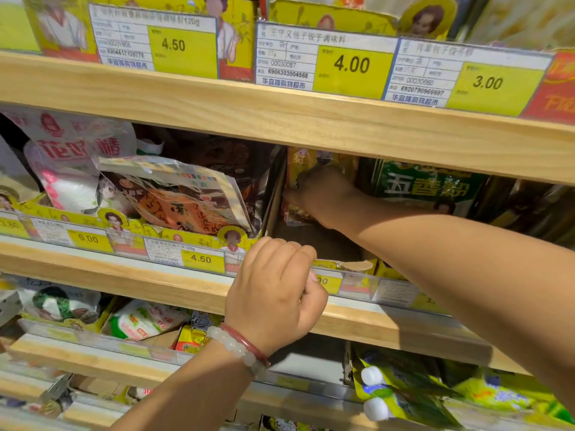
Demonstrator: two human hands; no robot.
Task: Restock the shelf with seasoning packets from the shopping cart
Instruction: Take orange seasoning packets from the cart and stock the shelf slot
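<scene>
Both hands (322, 197) (275, 290) curled — right on packet (300, 164)

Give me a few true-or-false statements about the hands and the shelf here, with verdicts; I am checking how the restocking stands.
1. The right hand reaches deep into the middle shelf and holds yellow packets. True.
2. The left hand is flat on a packet. False: its fingers are curled over the front edge of the cardboard tray on the middle shelf.
3. The price tag above the right hand reads 4.00. True.
4. The green packet lies left of the right hand. False: it lies right of it.
5. The left wrist is bare. False: it wears bracelets.
</scene>
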